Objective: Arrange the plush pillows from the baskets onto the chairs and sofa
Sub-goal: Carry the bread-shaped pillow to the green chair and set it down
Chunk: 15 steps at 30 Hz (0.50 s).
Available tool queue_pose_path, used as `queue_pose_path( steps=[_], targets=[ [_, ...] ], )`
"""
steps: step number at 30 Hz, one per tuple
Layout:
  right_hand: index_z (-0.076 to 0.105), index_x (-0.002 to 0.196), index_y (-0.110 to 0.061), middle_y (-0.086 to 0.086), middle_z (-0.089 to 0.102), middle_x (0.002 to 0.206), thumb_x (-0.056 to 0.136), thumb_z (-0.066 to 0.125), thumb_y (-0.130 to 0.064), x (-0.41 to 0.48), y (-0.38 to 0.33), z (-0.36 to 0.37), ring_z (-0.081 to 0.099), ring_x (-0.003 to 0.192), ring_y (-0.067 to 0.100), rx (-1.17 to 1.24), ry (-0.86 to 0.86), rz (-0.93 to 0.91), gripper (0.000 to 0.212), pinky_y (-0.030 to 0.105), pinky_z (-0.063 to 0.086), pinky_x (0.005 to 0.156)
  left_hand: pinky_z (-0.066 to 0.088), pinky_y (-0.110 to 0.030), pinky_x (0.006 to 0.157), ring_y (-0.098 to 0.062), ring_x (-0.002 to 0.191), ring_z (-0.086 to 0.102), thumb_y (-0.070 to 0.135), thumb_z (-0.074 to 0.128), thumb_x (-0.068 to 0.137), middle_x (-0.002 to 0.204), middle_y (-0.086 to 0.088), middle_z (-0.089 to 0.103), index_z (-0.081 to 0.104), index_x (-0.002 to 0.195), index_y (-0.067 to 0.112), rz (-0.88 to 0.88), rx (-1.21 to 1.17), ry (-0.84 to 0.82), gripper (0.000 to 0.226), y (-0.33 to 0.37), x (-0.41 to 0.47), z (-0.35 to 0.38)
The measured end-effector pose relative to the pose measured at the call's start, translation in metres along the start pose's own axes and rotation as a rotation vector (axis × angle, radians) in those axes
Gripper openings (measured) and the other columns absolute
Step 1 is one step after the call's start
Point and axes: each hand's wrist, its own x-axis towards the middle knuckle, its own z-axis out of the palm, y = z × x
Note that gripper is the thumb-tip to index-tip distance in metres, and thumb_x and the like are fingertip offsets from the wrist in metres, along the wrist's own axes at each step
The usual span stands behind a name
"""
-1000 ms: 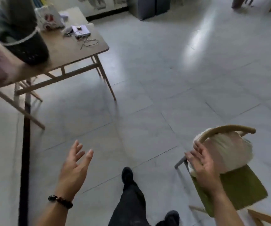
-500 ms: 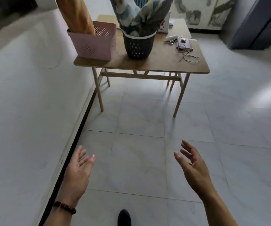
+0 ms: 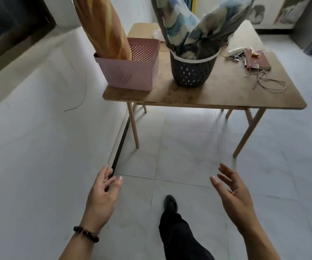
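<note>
In front of table (image 3: 217, 96): person closer than half second ago, both baskets larger in view; chair with white pillow, seen one second ago, gone from view. Left hand (image 3: 102, 196) and right hand (image 3: 234, 196) empty, fingers spread and relaxed, palms turned inward, well short of table. Orange pillow (image 3: 104, 27) upright in pink basket (image 3: 132, 72); blue-grey pillow (image 3: 198, 21) stuffed in dark basket (image 3: 192, 72). Likely approach for next pickup, reach not yet begun
</note>
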Motion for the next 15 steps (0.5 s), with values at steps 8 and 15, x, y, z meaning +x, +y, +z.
queue_pose_path(
  steps=[8,15],
  targets=[
    [0.046,0.149,-0.026,-0.004,0.053,0.148,0.095,0.067,-0.033,0.215,-0.132,0.096,0.053,0.130,0.011,-0.042,-0.128,-0.167,0.058,0.021,0.049,0.090,0.044,-0.030,0.104,-0.011,0.127,0.053,0.026,0.061,0.099,0.149,0.006,0.047,0.032,0.156,0.019,0.124,0.036,0.130,0.064,0.113,0.187,-0.023],
    [0.048,0.148,-0.029,-0.004,0.056,0.144,0.093,0.069,-0.035,0.331,-0.207,0.190,0.056,0.130,0.013,-0.049,-0.223,-0.242,0.059,0.032,0.056,0.098,0.042,-0.025,0.100,-0.010,0.130,0.053,0.031,0.061,0.097,0.147,0.011,0.047,0.032,0.156,0.023,0.128,-0.044,0.184,0.065,0.138,0.310,-0.042]
  ],
)
